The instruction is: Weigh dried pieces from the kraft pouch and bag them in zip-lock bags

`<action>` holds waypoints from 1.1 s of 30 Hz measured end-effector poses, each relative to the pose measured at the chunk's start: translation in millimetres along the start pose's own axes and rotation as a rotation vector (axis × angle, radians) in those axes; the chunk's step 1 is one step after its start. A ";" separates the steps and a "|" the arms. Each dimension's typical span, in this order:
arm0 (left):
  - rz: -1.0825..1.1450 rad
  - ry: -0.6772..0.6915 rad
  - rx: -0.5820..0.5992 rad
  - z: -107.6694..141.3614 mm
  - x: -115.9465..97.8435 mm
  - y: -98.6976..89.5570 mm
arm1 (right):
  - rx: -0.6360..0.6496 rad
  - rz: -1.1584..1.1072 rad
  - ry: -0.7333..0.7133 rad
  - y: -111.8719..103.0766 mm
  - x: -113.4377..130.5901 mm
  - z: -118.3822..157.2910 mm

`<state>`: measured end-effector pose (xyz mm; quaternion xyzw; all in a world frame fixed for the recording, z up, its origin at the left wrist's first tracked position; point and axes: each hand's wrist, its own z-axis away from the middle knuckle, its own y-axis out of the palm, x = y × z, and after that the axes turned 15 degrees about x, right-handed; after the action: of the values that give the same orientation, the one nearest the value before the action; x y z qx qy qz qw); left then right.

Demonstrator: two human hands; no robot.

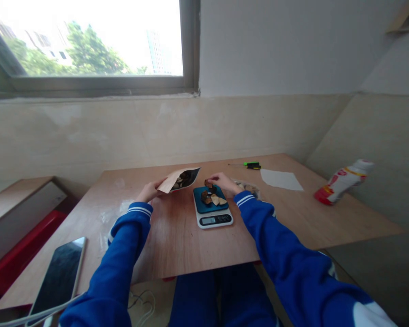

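Note:
My left hand (150, 191) is closed on a brown paper pouch (170, 180), tilted with its dark-lined mouth towards the right. Dried slices (180, 180) show inside it. To the right of the pouch stands a white kitchen scale (204, 223) with a teal plate (200, 206). Dark brown dried pieces (206, 197) and pale slices (218, 200) lie on the plate. Over its far edge, my right hand (223, 181) pinches a dark brown dried piece (208, 183). Partly behind my right wrist sits a clear bag of pale pieces (250, 187).
A screwdriver (252, 165) with a green and black handle and a white paper sheet (281, 179) lie at the back right. A white and red bottle (342, 182) stands farther right. Clear plastic (109, 218) and a tablet (59, 274) are on the left.

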<state>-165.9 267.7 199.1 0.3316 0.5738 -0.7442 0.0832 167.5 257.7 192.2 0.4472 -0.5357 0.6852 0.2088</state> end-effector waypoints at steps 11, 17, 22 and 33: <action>-0.015 -0.006 -0.002 -0.4 1.7 0.0 | 0.021 0.169 -0.018 36.2 28.9 -20.5; -0.005 -0.007 -0.007 -0.7 1.0 -1.6 | -0.260 0.198 -0.146 12.8 63.8 -4.2; 0.001 -0.006 -0.002 -0.1 -0.9 -4.6 | -0.293 0.144 -0.400 -3.3 124.8 15.6; -0.011 0.047 0.006 -3.2 5.5 2.1 | 0.417 0.700 -0.200 32.8 137.8 0.9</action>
<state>-167.8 271.4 193.8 0.3461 0.5753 -0.7383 0.0644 72.0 219.1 289.5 0.3351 -0.5227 0.7618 -0.1849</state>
